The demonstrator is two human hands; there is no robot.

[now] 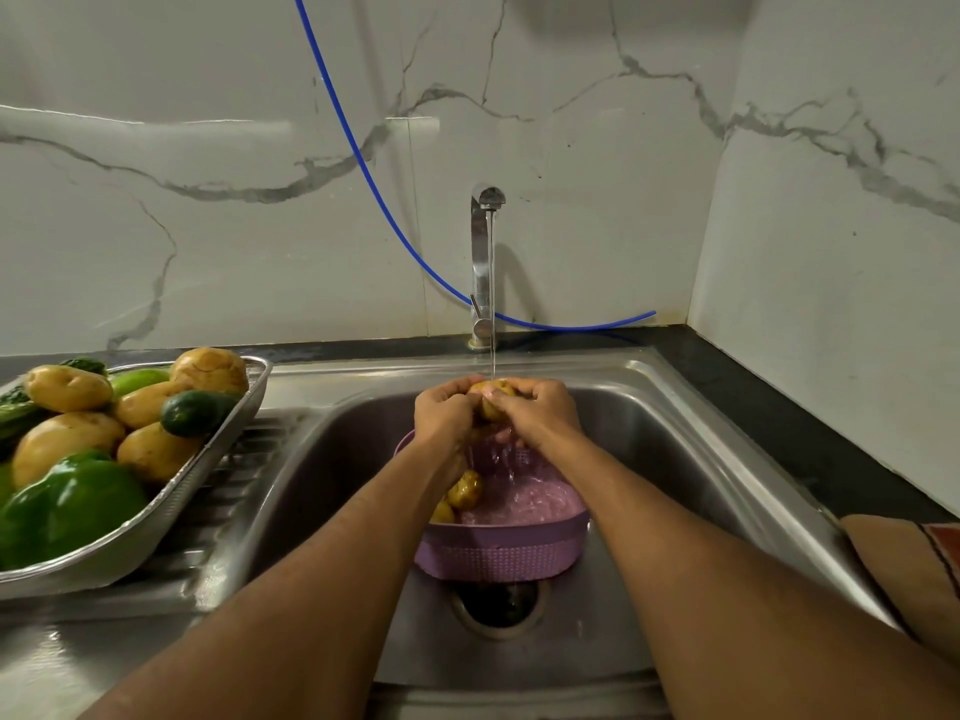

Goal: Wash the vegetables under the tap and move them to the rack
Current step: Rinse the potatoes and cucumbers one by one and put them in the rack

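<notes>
Both hands hold one yellow potato (492,397) under the water running from the chrome tap (483,262). My left hand (445,415) grips its left side and my right hand (535,410) grips its right side, fingers curled round it. Below them a purple colander (501,550) stands in the steel sink (675,449); two more potatoes (464,490) lie at its left side, partly hidden by my left forearm. On the drainboard at the left a metal rack tray (208,465) holds several potatoes (67,389), a green pepper (72,506) and cucumbers (195,412).
A blue hose (363,163) hangs down the marble wall and ends behind the tap. The sink drain (498,605) lies just in front of the colander. A brown cloth (914,569) rests on the dark counter at the right edge.
</notes>
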